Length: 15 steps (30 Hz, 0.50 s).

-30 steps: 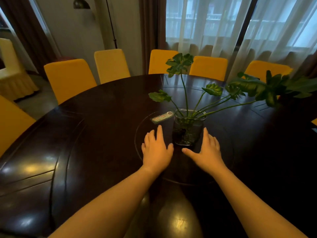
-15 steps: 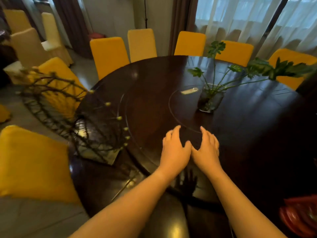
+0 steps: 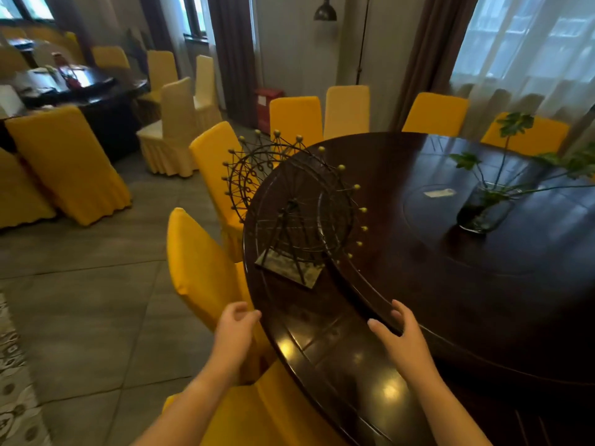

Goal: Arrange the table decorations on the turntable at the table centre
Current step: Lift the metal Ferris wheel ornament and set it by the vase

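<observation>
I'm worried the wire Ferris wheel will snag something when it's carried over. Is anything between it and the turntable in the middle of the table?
Nothing visible blocks the way: bare tabletop lies between the Ferris wheel and the turntable. On the turntable itself stand the plant vase and a small card.
</observation>
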Motion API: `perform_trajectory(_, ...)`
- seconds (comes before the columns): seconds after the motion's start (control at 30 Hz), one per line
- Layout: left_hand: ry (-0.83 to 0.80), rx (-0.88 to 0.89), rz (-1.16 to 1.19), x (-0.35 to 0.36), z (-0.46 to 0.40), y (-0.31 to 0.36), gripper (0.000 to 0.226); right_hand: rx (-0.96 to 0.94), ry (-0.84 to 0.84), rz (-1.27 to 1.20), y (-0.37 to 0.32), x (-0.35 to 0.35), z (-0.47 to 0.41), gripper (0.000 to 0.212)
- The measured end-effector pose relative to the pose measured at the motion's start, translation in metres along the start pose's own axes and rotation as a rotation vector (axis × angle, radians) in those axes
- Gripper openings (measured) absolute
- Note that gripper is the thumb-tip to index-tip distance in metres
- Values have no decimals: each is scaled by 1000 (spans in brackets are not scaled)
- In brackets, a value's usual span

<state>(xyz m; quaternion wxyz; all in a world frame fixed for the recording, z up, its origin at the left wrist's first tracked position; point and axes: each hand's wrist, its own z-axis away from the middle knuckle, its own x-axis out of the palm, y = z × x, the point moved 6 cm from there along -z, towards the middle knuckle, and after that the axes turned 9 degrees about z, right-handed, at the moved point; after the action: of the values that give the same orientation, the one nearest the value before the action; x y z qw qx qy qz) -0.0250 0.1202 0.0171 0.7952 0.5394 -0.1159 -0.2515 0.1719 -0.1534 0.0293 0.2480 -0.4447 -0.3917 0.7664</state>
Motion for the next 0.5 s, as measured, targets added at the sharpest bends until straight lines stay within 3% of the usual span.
perform_trajectory(0.13,110,81,95,-41,-45,59,39,-70,37,-114,-41,-3,-15,73)
perform_trajectory(0.3,128,255,235,-35,-100,152,38,-182,92,-174,-109,-18,-60,73)
perform_trajectory(0.5,27,365,241,14,-157,211,72,-288,146,-127,-159,-18,-107,87)
